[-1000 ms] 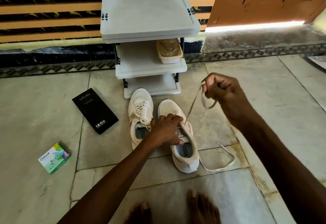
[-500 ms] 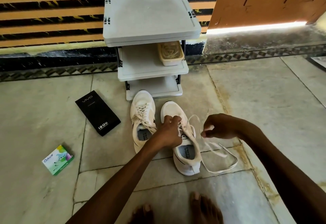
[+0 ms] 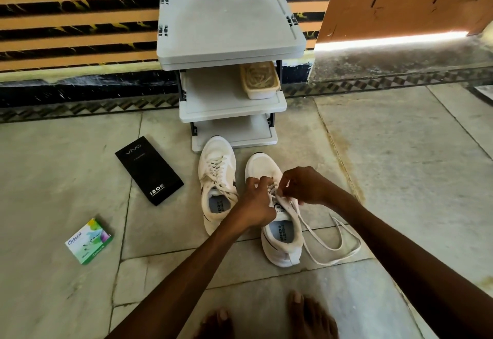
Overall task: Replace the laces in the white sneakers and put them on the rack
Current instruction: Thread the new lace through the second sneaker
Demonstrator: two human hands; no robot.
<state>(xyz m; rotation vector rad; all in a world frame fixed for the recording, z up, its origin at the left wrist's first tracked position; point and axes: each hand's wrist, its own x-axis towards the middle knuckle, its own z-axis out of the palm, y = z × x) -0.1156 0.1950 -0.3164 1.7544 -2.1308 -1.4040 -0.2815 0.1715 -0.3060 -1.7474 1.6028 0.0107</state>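
View: head camera, aimed down at a tiled floor (image 3: 400, 151); every line below is read from it.
Second sneaker (image 3: 282, 242): white, stood upright on the floor just right of its pair, with the toe pointed toward the rack. Both hands are placed over its eyelet rows.
Left hand (image 3: 257, 201): the fingers are curled, and the second sneaker's upper is pinched between thumb and forefinger at the left eyelet row.
Right hand (image 3: 304, 186): the fingers are curled tight, and the loose lace is pinched at the eyelets, close beside the left fingertips.
Loose lace (image 3: 340, 254): cream. It is trailed off the second sneaker's right side and laid in a long loop on the floor beside the heel.
Laced sneaker (image 3: 216, 167): white with a dark side stripe, fully laced, stood with its toe just in front of the rack's bottom shelf. It is touched by neither hand.
Rack (image 3: 229, 18): grey, three shelves, set against the striped wall.
Tub (image 3: 260, 79): kept on the right of the middle shelf. Pale strands are seen inside; what they are cannot be told.
Black box (image 3: 149, 170): laid flat on the floor left of the laced sneaker, marked "vivo" and "120W".
Green box (image 3: 89, 241): small, farther left and nearer the camera.
Feet (image 3: 312, 314): two, bare, seen at the bottom edge.
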